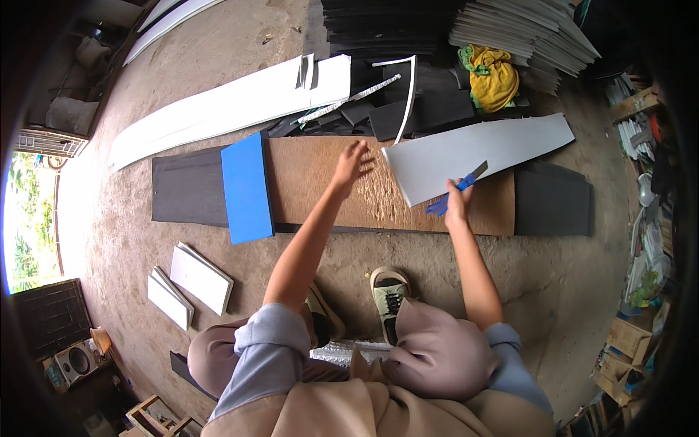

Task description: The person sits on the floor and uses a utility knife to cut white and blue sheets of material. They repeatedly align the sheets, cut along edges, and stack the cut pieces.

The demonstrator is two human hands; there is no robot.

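Note:
A long brown board (313,182) lies across the ground in front of me. My left hand (353,164) hovers over its scratched middle with fingers spread, holding nothing. A grey-white sheet (473,149) rests tilted on the board's right part. My right hand (457,198) grips a blue-handled utility knife (455,188), its blade at the sheet's lower edge. A blue rectangular panel (246,188) lies across the board's left part.
Dark grey sheets (186,189) stick out under the board at both ends. A long white panel (226,105) lies behind. White cut rectangles (191,280) sit at the left. Stacked sheets (524,29) and a yellow cloth (494,76) are at the back. My feet in sandals (389,298) are near.

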